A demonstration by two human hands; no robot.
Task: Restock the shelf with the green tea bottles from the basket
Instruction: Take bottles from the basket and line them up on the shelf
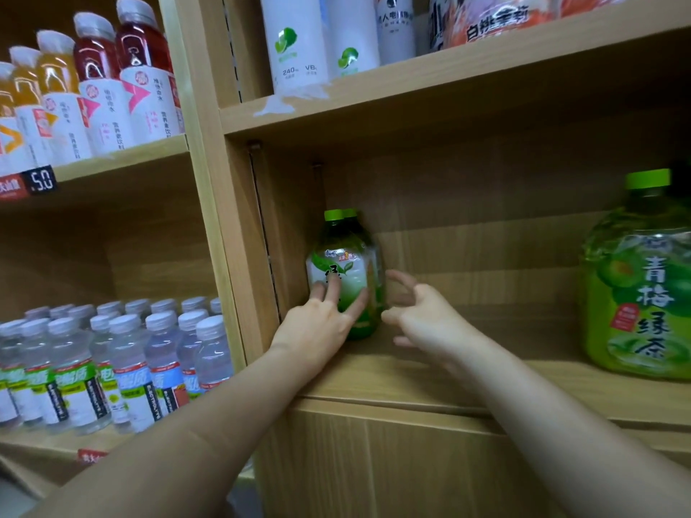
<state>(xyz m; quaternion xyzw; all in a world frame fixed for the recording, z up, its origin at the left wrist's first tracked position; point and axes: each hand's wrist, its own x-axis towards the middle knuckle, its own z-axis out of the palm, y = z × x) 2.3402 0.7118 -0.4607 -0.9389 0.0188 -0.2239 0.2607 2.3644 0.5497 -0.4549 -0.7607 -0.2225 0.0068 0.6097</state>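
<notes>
We are reaching both bare arms into the middle compartment of the wooden shelf point(430, 379). Two green tea bottles point(346, 271) are standing upright in the far left rear corner of this compartment, one directly behind the other, so only the green cap and an edge of the rear bottle are showing. The front bottle is standing close to the left side panel.

Our left hand point(318, 327) is resting against the front bottle with its fingers point(334, 289) spread flat across the lower label. The fingers are lying apart on the front face and are not wrapped around the bottle.

Our right hand point(418, 312) is hovering just beside the bottles on their right side. Its fingers are curled loosely and held apart, and the hand is holding nothing. We cannot tell whether its thumb is touching the bottle, since motion blur is softening the outline.

A large green plum tea bottle point(639, 289) is standing at the right edge of the same shelf board, well apart from both hands. Water bottles point(112, 364) are filling the lower left bay, and red and orange drink bottles point(89, 91) are lining the bay above them. White bottles point(318, 43) are standing on the board overhead.
</notes>
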